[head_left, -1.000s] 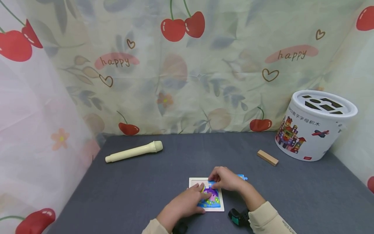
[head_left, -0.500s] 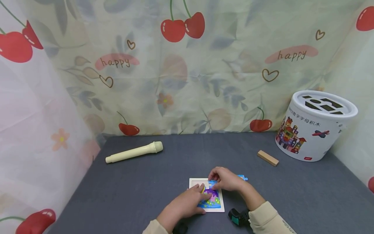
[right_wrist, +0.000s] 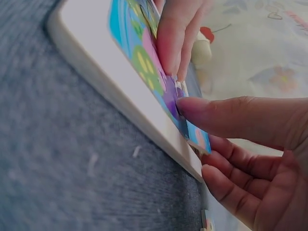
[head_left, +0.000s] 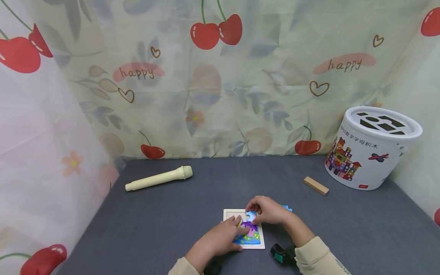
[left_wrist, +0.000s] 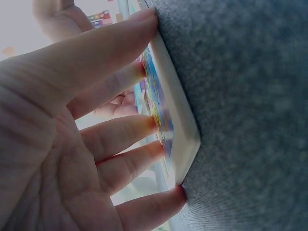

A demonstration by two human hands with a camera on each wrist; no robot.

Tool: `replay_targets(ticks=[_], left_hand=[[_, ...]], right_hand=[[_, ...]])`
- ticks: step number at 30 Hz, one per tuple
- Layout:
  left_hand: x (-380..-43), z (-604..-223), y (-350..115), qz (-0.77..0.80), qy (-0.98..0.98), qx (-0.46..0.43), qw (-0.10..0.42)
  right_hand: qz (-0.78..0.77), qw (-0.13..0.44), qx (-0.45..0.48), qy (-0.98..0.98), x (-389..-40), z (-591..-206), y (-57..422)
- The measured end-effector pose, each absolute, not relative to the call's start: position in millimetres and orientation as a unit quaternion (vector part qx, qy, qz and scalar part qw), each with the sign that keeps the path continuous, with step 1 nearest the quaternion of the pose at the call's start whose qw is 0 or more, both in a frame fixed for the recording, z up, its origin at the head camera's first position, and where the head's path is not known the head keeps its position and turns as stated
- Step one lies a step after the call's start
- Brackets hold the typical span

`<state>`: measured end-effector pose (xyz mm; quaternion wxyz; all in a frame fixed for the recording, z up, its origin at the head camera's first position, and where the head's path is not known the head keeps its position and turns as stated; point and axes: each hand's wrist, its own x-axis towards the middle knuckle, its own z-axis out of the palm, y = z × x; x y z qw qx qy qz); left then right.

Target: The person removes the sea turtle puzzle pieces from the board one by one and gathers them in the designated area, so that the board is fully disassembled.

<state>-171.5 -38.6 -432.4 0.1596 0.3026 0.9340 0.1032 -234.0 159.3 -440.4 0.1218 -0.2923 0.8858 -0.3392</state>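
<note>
A small jigsaw puzzle with a pale wooden frame (head_left: 254, 246) lies near the front of the table, its picture purple, green and blue. Across its left part my left hand (head_left: 221, 236) rests with fingers spread. In the left wrist view the thumb touches the frame's edge (left_wrist: 175, 96), and several fingertips press on the picture. My right hand (head_left: 268, 211) pinches a light blue puzzle piece (head_left: 251, 216) at the upper right of the frame. The right wrist view shows this piece (right_wrist: 198, 137) tilted at the frame's end, thumb above, fingers underneath. The upper left of the tray shows bare wood.
Another blue puzzle piece (head_left: 287, 208) lies partly hidden behind the right hand. Farther back are a cream toy microphone (head_left: 159, 179), a wooden block (head_left: 315, 186) and a white bucket (head_left: 371, 152) with a slotted lid. A patterned cloth (head_left: 227, 110) hangs behind the table.
The light blue piece under my right fingers has tilted slightly, showing more of its face. My left hand has stayed in place on the puzzle.
</note>
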Motion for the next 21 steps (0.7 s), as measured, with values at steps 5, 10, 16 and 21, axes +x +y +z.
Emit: replay_targets(ticks=[5, 10, 16, 21], left_hand=[[-171.3, -433.6, -38.7, 0.104, 0.934, 0.306, 0.153], [-170.3, -432.2, -38.5, 0.104, 0.934, 0.306, 0.151], [-170.0, -430.7, -38.5, 0.107, 0.934, 0.301, 0.159], [-169.8, -430.1, -38.3, 0.108, 0.935, 0.299, 0.160]], right_hand=[[-0.356, 0.125, -0.294, 0.878, -236.1, -443.0, 163.2], [-0.384, 0.141, -0.293, 0.864, -237.1, -441.8, 167.3], [-0.396, 0.162, -0.299, 0.853, -238.1, -443.0, 169.1], [-0.411, 0.178, -0.290, 0.846, -237.8, -445.0, 169.9]])
